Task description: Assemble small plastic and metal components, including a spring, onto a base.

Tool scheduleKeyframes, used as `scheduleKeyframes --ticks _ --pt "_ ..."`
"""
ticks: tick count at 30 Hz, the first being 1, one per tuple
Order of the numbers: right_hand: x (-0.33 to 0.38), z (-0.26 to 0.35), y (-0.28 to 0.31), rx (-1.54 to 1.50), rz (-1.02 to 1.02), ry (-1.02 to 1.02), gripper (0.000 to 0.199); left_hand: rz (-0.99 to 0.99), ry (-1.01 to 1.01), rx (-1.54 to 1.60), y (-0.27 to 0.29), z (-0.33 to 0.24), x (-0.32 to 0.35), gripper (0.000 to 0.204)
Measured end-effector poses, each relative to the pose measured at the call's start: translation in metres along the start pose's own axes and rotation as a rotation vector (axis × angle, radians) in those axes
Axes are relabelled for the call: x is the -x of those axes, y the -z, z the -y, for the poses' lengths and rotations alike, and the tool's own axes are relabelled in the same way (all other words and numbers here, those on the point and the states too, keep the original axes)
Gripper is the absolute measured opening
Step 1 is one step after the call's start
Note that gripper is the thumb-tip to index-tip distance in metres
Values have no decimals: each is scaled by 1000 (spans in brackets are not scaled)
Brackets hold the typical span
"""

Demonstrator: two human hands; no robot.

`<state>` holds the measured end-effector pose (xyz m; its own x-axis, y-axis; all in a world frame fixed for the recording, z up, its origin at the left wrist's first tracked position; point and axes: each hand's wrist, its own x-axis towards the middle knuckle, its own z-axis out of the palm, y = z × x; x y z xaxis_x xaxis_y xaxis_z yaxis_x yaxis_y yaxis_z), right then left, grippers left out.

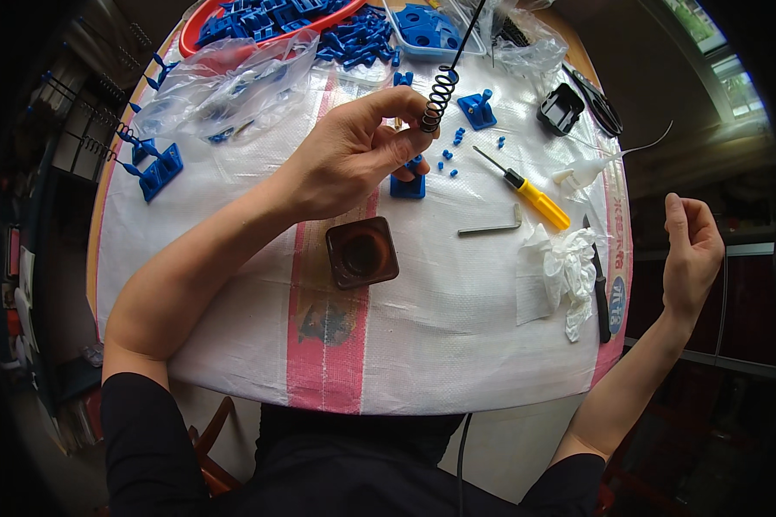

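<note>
Raised over the middle of the table, my left hand point(349, 155) is closed in a pinch on the lower end of a black coil spring point(439, 99). A thin straight black rod runs up from the top of the coil. Partly hidden behind this hand are a blue plastic part with a square base point(408, 187) and other blue pieces. Off the table's right edge, my right hand point(694, 250) is held up with fingers curled and thumb pressed against them. Whatever lies between those fingers, if anything, cannot be made out.
Below my left hand stands a square brown pot point(362, 252). To the right lie a yellow screwdriver point(535, 198), hex key point(491, 229), crumpled tissue point(567, 271), black-handled knife point(602, 302) and thin-nozzled bottle point(582, 175). A red basin point(267, 40) of blue parts stands far left.
</note>
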<state>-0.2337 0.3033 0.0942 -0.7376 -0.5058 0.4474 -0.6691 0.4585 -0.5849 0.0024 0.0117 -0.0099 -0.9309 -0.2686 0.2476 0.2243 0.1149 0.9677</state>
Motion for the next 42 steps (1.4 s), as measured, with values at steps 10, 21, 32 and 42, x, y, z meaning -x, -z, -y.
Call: scheduleKeyframes --ticks 10,21,32,42 --pt "7 159 -115 -393 4 403 34 -12 9 26 1 4 1 22" --pt "-8 144 -132 -782 444 340 23 11 32 0 3 -3 3 24" --pt "-3 144 -138 -873 390 361 12 24 9 3 4 0 3 24" --pt "0 146 -135 -875 380 354 11 -11 7 38 1 0 3 17"
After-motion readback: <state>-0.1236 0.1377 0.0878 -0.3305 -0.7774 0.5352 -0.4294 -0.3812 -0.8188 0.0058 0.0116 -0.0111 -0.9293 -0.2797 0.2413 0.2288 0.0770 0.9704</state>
